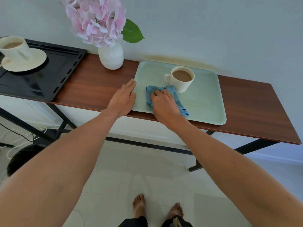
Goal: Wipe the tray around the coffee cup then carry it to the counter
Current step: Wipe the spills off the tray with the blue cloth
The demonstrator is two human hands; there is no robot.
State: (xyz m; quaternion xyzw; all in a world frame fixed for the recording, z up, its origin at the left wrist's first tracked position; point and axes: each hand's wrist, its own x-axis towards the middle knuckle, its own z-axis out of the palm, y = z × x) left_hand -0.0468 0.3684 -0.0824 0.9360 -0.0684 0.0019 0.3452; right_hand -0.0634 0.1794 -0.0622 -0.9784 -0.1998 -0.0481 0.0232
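A: Status — we're mid-wipe. Right hand (164, 102) presses the blue cloth (165, 95) flat on the tray (205, 102), near the tray's front-left corner, just in front of the coffee cup (182, 78).

B: Cup clearance?

A: Cloth's far edge is just beside the cup base, maybe touching; can't tell. The cup is full, so we should keep strokes short, curve around the base and not nudge it.

B: Left hand (124, 97)?

A: Flat, fingers straight and together, resting against the tray's left edge on the counter (91, 86). It holds nothing and looks like a brace against sliding. We'd keep it there while wiping.

B: Right grip?

A: Fingers curled down over the bunched cloth, palm on top. It's a press more than a pinch, and one cloth corner trails toward the tray's front edge.

B: Remaining?

A: The right and back of the tray look unwiped from here, by our guess. Tray sits at the counter's back edge, right of the vase (111, 57). Carry not started.
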